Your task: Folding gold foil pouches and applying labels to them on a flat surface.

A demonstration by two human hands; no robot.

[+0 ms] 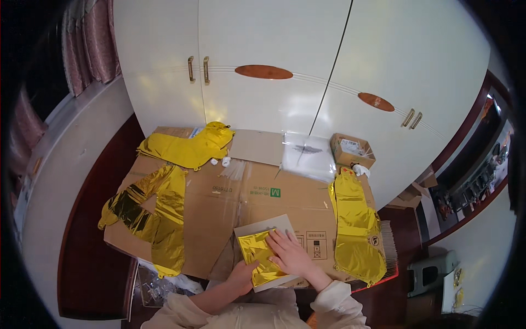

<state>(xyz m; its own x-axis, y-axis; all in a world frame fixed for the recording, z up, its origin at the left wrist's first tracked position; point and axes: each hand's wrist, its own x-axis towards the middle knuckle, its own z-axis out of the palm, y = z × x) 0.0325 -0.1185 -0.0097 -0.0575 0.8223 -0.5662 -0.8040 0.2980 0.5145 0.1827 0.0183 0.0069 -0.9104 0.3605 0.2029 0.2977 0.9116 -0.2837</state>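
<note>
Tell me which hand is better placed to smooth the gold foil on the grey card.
Probably the right hand: it lies palm down across the gold foil, while the left hand is at the lower left edge, seemingly steadying it.

Brown cardboard (205, 230), printed green and black; at its near edge, shiny gold foil (253, 245) on grey card (282, 223).

Cannot see the gold foil (253, 244) directly under the right hand (287, 252), or most fingers of the left hand (240, 276). Cannot make out the small contents of the cardboard box (342, 157) at far right, nor follow the pink curtains (99, 44) beyond the upper edge at far left.
</note>
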